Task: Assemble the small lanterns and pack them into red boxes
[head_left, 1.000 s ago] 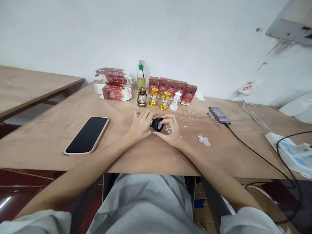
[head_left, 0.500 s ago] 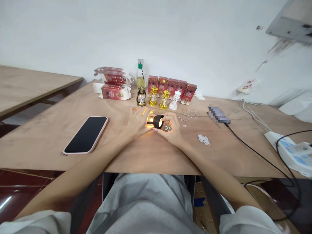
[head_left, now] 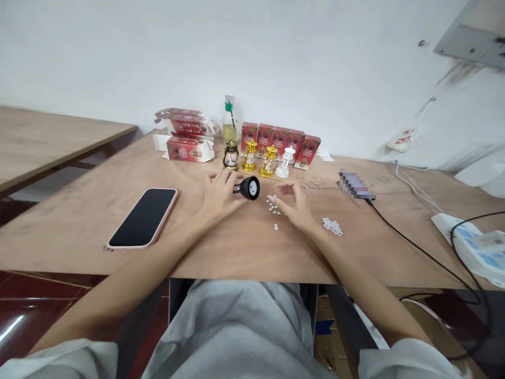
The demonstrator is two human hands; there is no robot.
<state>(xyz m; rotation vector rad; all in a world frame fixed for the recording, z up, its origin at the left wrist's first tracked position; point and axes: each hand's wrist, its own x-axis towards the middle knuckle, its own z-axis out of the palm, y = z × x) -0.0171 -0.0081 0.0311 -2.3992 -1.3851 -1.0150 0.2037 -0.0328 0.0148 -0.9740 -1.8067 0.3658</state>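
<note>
1. Head view is showing the left hand (head_left: pixel 221 196) gripping a black lantern (head_left: pixel 250 188), fingers wrapping its body just above the table (head_left: pixel 236 252).
2. The lantern is lying sideways, its long axis running out of the grip toward the right, with the round base facing the camera.
3. The right hand (head_left: pixel 295 208) is hovering empty with fingers spread, just right of that base and over scattered small white discs (head_left: pixel 272 209).
4. The lantern is looking matte black and unlit, with a pale patch on its base.

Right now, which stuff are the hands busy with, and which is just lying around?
Busy with: left hand, black lantern, right hand, little silver discs.
Lying around: phone, red boxes, bottle.
</note>
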